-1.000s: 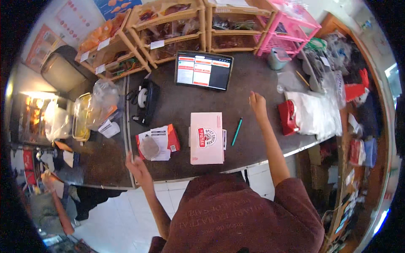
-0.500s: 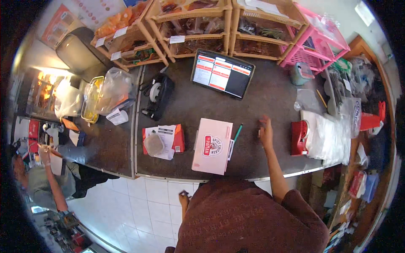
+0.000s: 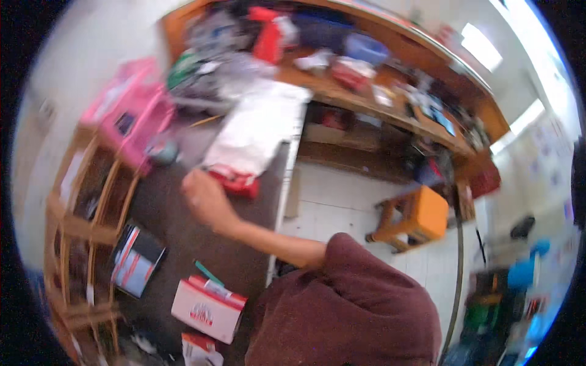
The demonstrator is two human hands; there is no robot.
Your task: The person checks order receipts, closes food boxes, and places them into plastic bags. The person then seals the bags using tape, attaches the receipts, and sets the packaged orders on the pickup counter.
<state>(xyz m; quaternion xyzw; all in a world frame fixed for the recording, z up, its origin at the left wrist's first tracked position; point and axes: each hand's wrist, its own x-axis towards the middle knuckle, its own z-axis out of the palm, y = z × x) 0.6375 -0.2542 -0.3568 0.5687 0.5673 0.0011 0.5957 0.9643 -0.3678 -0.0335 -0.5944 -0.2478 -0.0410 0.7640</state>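
Observation:
Over the dark counter point(image 3: 177, 213) my right hand point(image 3: 207, 198) is stretched out, smeared by motion, so its fingers are not clear. It is beside a red boxy object point(image 3: 241, 184) at the end of a stack of white plastic bags point(image 3: 265, 125); whether it touches the object I cannot tell. Closer to the lower edge lies a pale pink carton point(image 3: 207, 310) with a red-edged packet against it, and a green pen point(image 3: 209, 272) by its side. A tablet point(image 3: 137, 261) with a lit screen lies left of them. My left hand is out of view.
Tan basket shelves point(image 3: 91, 226) line the counter's left side, with a pink rack point(image 3: 134, 116) and a lidded tub point(image 3: 162, 149) near the corner. A wooden bench point(image 3: 372, 110) holds mixed goods at the back. An orange stool point(image 3: 421, 213) stands on the white-tiled floor.
The view has swung to the right, bringing the bench and stool into sight. My right hand has moved closer to the red object by the bags. My left hand has left the view.

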